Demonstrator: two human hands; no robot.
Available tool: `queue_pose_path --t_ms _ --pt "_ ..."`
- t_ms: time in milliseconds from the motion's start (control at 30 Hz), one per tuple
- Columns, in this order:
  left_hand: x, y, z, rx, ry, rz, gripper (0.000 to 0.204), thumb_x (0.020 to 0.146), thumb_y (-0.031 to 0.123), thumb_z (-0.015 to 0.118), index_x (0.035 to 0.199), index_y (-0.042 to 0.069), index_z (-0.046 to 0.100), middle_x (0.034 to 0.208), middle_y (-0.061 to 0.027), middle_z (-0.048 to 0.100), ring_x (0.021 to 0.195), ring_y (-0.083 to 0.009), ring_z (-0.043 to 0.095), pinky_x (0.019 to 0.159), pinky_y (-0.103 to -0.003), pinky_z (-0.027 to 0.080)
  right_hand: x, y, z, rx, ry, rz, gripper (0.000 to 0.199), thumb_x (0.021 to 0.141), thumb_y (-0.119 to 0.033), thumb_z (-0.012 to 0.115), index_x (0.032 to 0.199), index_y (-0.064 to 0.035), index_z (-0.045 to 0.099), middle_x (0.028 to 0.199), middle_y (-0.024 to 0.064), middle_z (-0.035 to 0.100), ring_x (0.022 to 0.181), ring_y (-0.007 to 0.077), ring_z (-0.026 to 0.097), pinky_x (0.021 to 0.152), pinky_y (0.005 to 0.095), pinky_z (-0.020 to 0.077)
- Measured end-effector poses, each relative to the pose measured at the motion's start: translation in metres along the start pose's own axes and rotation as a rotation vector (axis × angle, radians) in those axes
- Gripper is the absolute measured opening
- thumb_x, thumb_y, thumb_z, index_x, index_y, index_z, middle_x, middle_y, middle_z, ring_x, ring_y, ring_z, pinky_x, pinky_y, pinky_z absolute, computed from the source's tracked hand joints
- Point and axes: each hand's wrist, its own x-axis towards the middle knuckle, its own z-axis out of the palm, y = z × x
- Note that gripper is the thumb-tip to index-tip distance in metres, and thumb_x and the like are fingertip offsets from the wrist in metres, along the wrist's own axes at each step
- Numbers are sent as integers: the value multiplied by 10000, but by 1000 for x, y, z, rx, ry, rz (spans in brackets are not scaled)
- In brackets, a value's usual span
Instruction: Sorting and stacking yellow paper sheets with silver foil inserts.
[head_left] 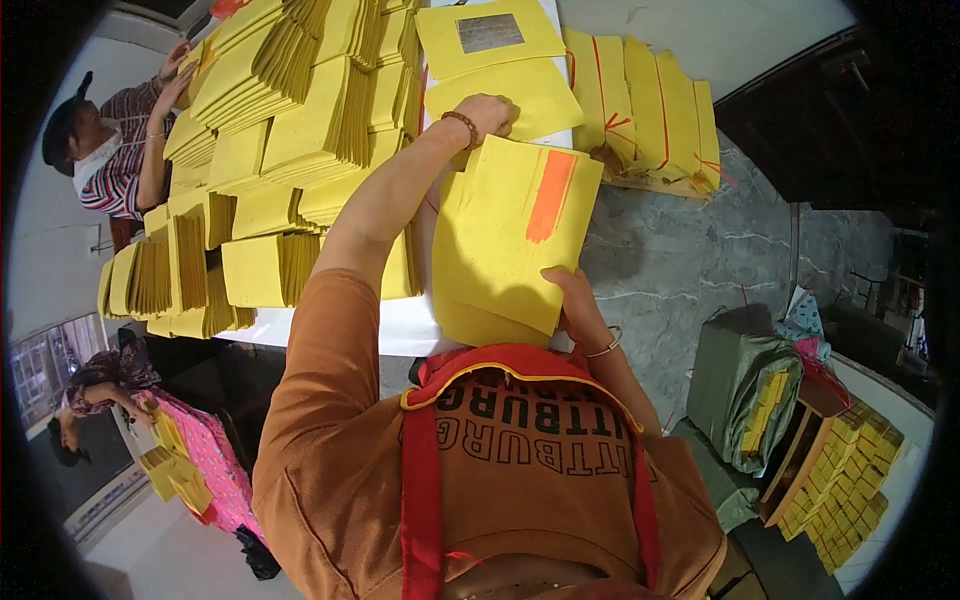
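My right hand (572, 298) grips a thick yellow paper sheet (490, 230) with an orange rectangle by its lower right edge, thumb on top and fingers hidden beneath. Another yellow layer shows under its lower edge. Farther off, my left hand (487, 118), with a beaded bracelet at the wrist, is curled down over a plain yellow sheet (550, 95). Its fingertips are hidden, so what they hold cannot be made out. Beyond lies a yellow sheet with a silvery-grey rectangle (490, 33). All of these are at the right edge of the white table (390, 335).
Large fanned piles of yellow paper (290, 150) cover the table to the left. Yellow bundles tied with red string (650, 110) stand beyond the right edge. A green sack (740, 390) and stacked yellow bundles (840, 480) are at the right. Two other people (120, 160) work at the left.
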Motion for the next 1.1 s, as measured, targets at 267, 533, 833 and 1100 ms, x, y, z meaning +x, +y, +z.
queue_pose_path --t_ms 267,533,833,1100 --pt "-11 -15 -31 -103 284 110 172 771 193 534 805 29 571 766 -146 582 719 -326 566 640 -393 452 3 3 -6 -18 -24 11 374 775 -206 504 1040 58 515 926 119 586 808 190 589 682 296 479" --pt "-32 -6 -101 -201 380 46 132 773 144 556 791 17 585 696 -110 594 615 -208 574 575 -298 457 3 4 -7 -26 -56 8 376 779 -194 490 1049 67 500 938 127 580 806 201 591 692 310 485" --pt "-94 70 -115 -398 299 -153 120 761 142 578 739 25 583 594 -31 545 545 -87 485 527 -249 417 4 1 -1 2 -24 -14 394 779 -166 471 1087 80 474 990 144 570 856 221 588 724 320 480" --pt "-132 129 -18 -930 106 -328 117 687 140 602 685 23 596 646 -84 591 559 -188 560 532 -301 442 7 6 -4 -1 -47 -43 368 784 -161 465 1081 55 491 985 117 577 834 188 591 711 292 476"
